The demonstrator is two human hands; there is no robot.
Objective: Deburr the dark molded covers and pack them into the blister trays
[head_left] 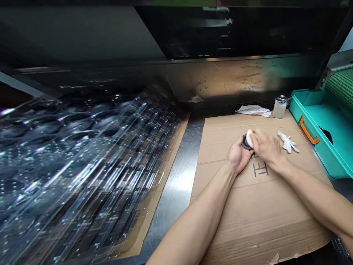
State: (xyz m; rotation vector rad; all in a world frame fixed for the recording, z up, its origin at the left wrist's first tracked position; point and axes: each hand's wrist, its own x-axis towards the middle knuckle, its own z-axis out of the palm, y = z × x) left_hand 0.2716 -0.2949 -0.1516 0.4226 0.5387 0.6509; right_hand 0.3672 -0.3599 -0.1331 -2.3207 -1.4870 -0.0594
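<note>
From the head camera: both bare hands meet over the cardboard sheet [248, 206], well out from the body. The left hand [237, 156] is curled about halfway closed, cupping a small dark round part [245, 142] at its fingertips, just above the cardboard. The right hand [266, 147] is blurred; its fingers look closed down on a pale pad [249, 138] pressed against the part's top face. This reads as a wipe, and for a good one the left grip wants to stay on the rim so the face is free, with the pad flat and the pressure light and even. A small dispenser bottle [279, 106] stands at the far edge, a white glove [253, 110] beside it and a second glove [288, 142] near the right hand. A teal crate [331, 154] sits to the right, and stacked clear trays [82, 158] lie well apart on the left.
</note>
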